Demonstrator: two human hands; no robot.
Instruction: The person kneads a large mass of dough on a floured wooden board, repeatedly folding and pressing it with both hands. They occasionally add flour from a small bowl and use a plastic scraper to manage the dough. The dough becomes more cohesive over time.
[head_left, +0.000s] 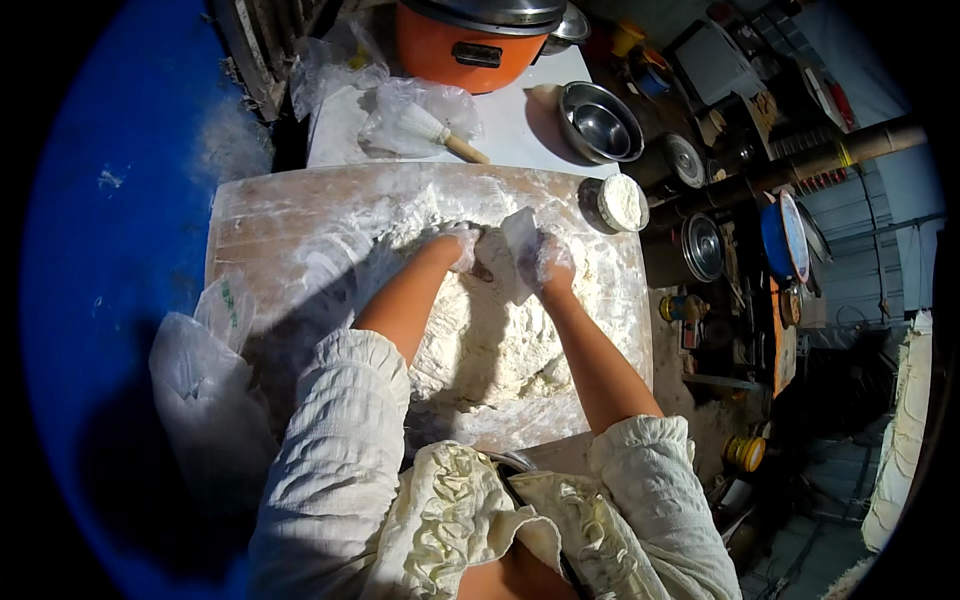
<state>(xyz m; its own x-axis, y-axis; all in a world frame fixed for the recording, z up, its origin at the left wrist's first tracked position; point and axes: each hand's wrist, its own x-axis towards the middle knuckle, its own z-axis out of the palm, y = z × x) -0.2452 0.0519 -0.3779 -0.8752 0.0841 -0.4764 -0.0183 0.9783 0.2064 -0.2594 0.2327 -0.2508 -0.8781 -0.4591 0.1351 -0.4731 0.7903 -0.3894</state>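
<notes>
A broad mass of pale, floury dough (487, 337) lies on a flour-dusted wooden board (255, 217). My left hand (466, 247), coated in flour, presses into the far left part of the dough; its fingertips are partly buried, and whether they grip any dough is unclear. My right hand (553, 262), also floury, holds a flat, pale dough scraper (521, 251) tilted over the far right part of the dough. Loose flour (420, 214) is spread around the far edge of the mass.
Beyond the board are a brush with a wooden handle (466, 148), clear plastic bags (420, 112), an orange pot (450, 56) and nested metal bowls (600, 124). A small bowl of flour (622, 202) stands at the far right corner. A plastic bag (202, 382) hangs at the left edge.
</notes>
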